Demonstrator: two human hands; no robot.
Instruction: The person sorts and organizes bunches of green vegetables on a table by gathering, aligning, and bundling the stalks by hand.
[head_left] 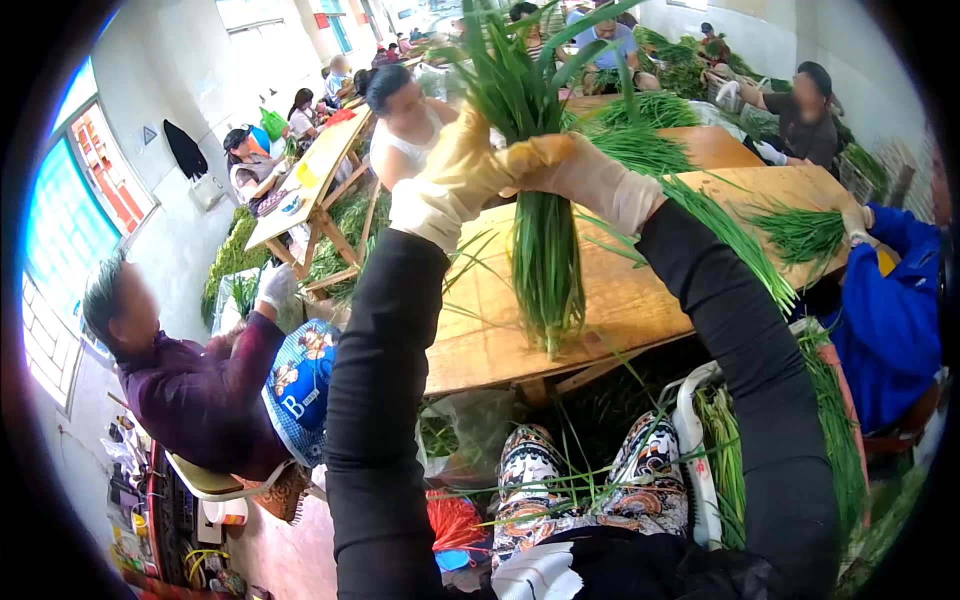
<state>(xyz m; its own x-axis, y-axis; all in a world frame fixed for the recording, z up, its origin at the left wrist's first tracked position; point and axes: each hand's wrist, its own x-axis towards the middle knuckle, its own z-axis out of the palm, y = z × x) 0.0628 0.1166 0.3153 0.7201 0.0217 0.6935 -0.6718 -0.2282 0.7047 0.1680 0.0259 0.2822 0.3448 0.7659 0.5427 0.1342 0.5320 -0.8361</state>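
In front of me I hold up a thick bundle of garlic chives (545, 255), stalk ends down and leaves fanning out above. My left hand (445, 180), in a pale, yellow-stained glove, is closed round the bundle from the left. From the right, my right hand (595, 180), gloved the same way, wraps round it too; the two hands meet at the bundle's middle. Below the hands, the stalks hang over the near part of the wooden table (470, 340). More loose garlic chives (725, 235) lie on the table to the right.
At left, a seated person in a dark purple top (205, 400) handles greens. A person in blue (885, 320) works at the table's right edge. Across it sits a person in white (410, 130). Beside my legs are a white-rimmed basket (697, 460) and red plastic strips (455, 520).
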